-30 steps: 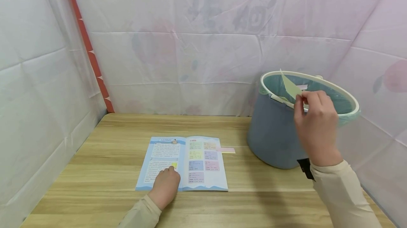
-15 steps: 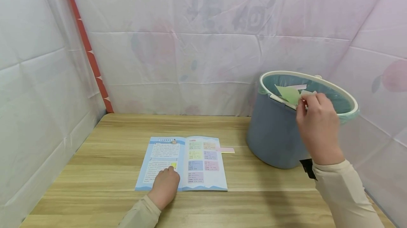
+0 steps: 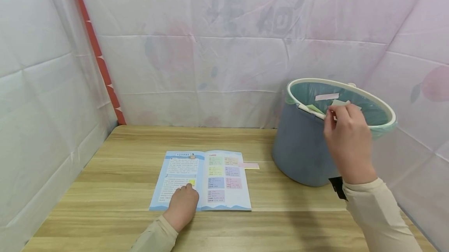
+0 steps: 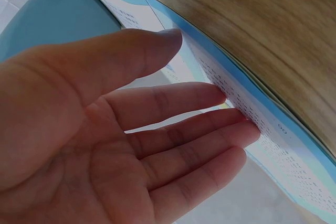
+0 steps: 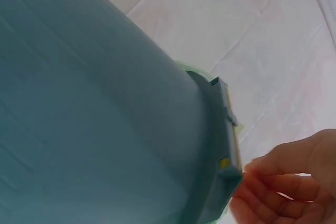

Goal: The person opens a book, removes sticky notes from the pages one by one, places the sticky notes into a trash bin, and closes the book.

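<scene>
On the table lies an open booklet (image 3: 228, 201) with text on the left page and coloured boxes on the right. My left hand (image 3: 183, 205) rests its fingertips on the left page, beside a small yellow patch (image 3: 191, 182). In the left wrist view, that hand's fingers (image 4: 191, 153) are nearly straight, with the thumb apart. Over the near rim of a blue-grey bin (image 3: 301, 150), my right hand (image 3: 349, 139) is loosely curled, with nothing showing between thumb and fingers. A green paper slip (image 3: 315, 108) shows inside the rim; a pale green slip (image 3: 340, 103) lies behind the fingertips.
A pink strip (image 3: 250, 165) sticks out from the booklet's right edge. The bin has a green liner (image 3: 375, 109), with another pink strip (image 3: 327, 96) against it. White cloth walls (image 3: 210, 68) close off the table's back and sides.
The green slip that my right hand pinched has left the fingers and dropped into the bin. The right hand stays near the rim; the left hand has not moved.
</scene>
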`<state>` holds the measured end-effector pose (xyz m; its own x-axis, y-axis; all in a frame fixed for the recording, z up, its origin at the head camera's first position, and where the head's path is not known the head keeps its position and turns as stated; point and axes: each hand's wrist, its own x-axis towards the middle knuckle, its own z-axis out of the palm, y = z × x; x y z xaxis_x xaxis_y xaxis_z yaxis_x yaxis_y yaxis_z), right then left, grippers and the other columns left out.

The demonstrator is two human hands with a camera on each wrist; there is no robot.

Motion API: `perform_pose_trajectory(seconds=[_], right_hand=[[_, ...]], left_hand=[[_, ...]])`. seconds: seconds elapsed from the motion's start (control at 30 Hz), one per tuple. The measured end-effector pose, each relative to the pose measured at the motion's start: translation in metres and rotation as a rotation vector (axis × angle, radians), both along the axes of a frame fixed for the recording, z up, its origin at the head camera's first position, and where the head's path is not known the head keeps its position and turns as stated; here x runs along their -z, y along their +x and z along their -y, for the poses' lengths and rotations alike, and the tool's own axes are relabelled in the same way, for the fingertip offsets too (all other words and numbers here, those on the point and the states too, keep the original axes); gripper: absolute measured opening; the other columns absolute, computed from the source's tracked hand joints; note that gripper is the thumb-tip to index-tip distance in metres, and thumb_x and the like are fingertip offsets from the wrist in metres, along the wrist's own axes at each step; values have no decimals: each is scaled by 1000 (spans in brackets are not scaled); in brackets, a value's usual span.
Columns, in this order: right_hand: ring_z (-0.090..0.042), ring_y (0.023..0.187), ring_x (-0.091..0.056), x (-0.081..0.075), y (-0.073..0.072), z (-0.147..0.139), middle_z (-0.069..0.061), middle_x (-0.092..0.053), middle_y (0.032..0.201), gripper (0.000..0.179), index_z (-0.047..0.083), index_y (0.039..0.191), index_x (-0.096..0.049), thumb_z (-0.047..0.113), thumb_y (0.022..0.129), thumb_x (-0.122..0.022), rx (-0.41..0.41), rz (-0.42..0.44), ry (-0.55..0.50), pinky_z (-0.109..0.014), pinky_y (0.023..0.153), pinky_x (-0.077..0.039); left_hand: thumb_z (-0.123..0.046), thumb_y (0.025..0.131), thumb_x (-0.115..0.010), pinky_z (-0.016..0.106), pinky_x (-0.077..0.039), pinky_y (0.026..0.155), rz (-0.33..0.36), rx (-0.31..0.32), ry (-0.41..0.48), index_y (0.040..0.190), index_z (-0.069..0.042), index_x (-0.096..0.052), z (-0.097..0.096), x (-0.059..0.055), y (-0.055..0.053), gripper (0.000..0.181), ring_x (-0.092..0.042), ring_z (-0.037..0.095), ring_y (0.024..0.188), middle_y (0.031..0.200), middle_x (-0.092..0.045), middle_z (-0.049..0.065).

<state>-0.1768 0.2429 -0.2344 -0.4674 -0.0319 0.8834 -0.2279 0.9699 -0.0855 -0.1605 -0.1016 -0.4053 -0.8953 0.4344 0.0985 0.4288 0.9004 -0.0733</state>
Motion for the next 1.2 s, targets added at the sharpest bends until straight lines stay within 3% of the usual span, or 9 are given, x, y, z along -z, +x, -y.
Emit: perform_pose_trajectory(seconds=[0.1,0.23,0.37,0.43,0.57,0.67,0.83,1.03,1.2], right_hand=[[-45,80,-54,2,-1,6,-26,-57,84,12,-13,96,-63,-5,90,-56,-49,-79,33,-57,75,-49],[-43,76,-56,9,-6,19,-24,-59,84,10,-10,95,-64,-8,87,-59,-174,-184,101,-52,67,-48],[-39,72,-57,30,-16,33,-21,-60,82,9,-9,92,-64,-10,84,-59,-313,-183,187,-47,61,-48],[-37,72,-57,44,-21,39,-20,-60,83,9,-8,90,-63,-5,90,-54,-372,-133,237,-46,61,-49],[-32,73,-57,75,-31,49,-17,-59,85,3,-7,89,-61,-8,86,-59,-440,25,329,-43,62,-50],[-27,72,-57,98,-40,55,-14,-57,84,20,-5,89,-61,-13,74,-70,-447,142,388,-39,60,-50],[-21,68,-55,131,-55,59,-9,-54,79,19,-1,84,-61,-9,74,-74,-416,297,471,-31,57,-49],[-17,68,-53,156,-69,61,-6,-54,77,14,1,80,-63,-8,76,-73,-398,472,532,-24,55,-48],[-16,66,-52,170,-79,63,-2,-53,74,13,3,77,-63,-3,77,-74,-399,579,563,-25,54,-47]], left_hand=[[-2,82,-70,37,-53,64,7,-2,-6,76,6,-67,0,0,0,10,-59,25,65,70,-55,12],[-2,83,-70,37,-53,65,23,-8,-13,78,6,-67,0,0,-1,10,-59,26,66,71,-55,12],[-2,82,-70,38,-53,68,40,-15,-12,80,7,-68,1,2,-1,9,-60,27,69,74,-57,13],[-2,82,-71,38,-54,69,41,-15,-14,81,7,-68,1,3,-1,9,-61,27,69,75,-57,14],[-2,81,-71,37,-54,68,35,-15,-14,80,6,-68,1,3,-2,9,-60,26,68,74,-56,13],[-2,82,-71,37,-53,67,34,-15,-15,79,6,-68,0,3,-2,9,-59,25,67,73,-55,12],[-2,82,-70,36,-53,67,44,-17,-26,79,5,-68,-2,3,-3,8,-58,25,67,73,-55,12],[-2,82,-70,36,-53,67,49,-20,-23,80,5,-68,-2,3,-2,8,-58,25,67,73,-54,12],[-2,82,-70,36,-52,66,45,-21,-16,79,5,-68,-2,2,-2,9,-58,25,67,73,-54,12]])
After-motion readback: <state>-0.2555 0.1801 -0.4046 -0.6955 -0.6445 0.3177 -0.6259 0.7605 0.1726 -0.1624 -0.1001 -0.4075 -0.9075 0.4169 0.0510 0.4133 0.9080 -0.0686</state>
